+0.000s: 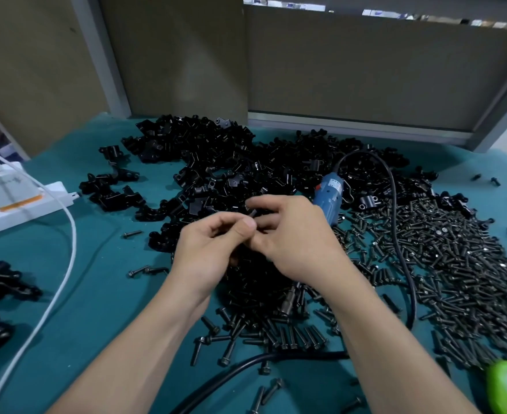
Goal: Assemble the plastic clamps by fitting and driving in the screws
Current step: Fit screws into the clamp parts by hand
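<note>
We log green table [96, 309], clamp pile [216, 153] at back, screw pile [455, 258] right, blue driver [331, 194] lying between. Left hand [213, 252] curls on a dark piece, mostly hidden. Right hand [294, 237] pinches a screw [251, 211] mid-table. We judge it light, stiff, fiddly: pinch the shank.

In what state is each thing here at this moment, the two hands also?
left hand: fingers curled, pinching the screw
right hand: pinching the same screw
screw: held up between the fingertips of both hands
electric screwdriver: lying among the parts, not held
clamp parts: loose pile on the table
loose screws: scattered heap on the table
power strip: white adapter plugged in
</note>
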`<state>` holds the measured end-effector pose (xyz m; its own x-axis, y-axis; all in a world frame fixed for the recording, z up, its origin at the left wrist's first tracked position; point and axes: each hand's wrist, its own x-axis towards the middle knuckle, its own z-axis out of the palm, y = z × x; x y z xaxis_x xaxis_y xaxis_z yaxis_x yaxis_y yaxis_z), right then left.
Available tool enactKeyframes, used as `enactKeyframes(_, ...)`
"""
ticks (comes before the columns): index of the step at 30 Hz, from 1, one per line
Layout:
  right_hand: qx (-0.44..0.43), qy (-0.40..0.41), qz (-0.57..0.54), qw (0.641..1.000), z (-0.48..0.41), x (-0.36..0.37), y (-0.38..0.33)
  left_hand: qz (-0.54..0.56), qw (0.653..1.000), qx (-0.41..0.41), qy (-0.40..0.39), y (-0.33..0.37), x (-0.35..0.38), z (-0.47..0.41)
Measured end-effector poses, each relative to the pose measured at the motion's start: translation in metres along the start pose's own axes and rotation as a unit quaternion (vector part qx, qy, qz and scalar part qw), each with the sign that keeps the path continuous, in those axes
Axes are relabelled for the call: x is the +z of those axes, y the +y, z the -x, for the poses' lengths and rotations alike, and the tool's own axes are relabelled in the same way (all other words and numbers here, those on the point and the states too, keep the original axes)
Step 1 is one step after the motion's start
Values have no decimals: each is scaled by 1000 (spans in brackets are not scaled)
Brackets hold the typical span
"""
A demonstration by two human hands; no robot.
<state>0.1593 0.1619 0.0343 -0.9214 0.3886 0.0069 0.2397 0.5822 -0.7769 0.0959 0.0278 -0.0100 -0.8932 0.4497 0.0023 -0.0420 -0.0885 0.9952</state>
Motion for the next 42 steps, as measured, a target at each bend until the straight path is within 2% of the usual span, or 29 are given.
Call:
enactKeyframes(3,4,-41,0,999,3,-6,-4,8,998,8,55,-1,-2,-4)
enactKeyframes(7,8,-66,172,983,9,-17,-8,4,993,1,116,0,-10,-9)
enactKeyframes(11,34,-147,275,950,17,-7,-13,-3,994,-3,114,-2,-10,-10)
enactKeyframes(17,24,-115,375,919,14,9,-12,-4,993,-18,121,-2,-12,-10)
enactKeyframes(21,7,-107,366,924,16,6,-11,54,992,-35,106,3,-13,-8)
enactKeyframes(25,24,-161,278,947,19,-8,-19,4,999,-17,36,2,-11,-5)
enactKeyframes(27,39,-208,265,941,23,-6,-23,-21,999,-26,31,0,-10,-4)
enactKeyframes(29,27,-216,291,932,25,0,-24,-52,997,-31,52,0,-10,-4)
enactKeyframes(36,10,-159,270,950,21,-3,-17,-24,989,-26,147,4,-12,-10)
enactKeyframes(39,10,-103,251,963,18,-2,-14,-24,987,-24,156,3,-12,-10)
enactKeyframes(42,-13,-21,300,954,17,-3,-9,-40,986,-27,160,3,-12,-10)
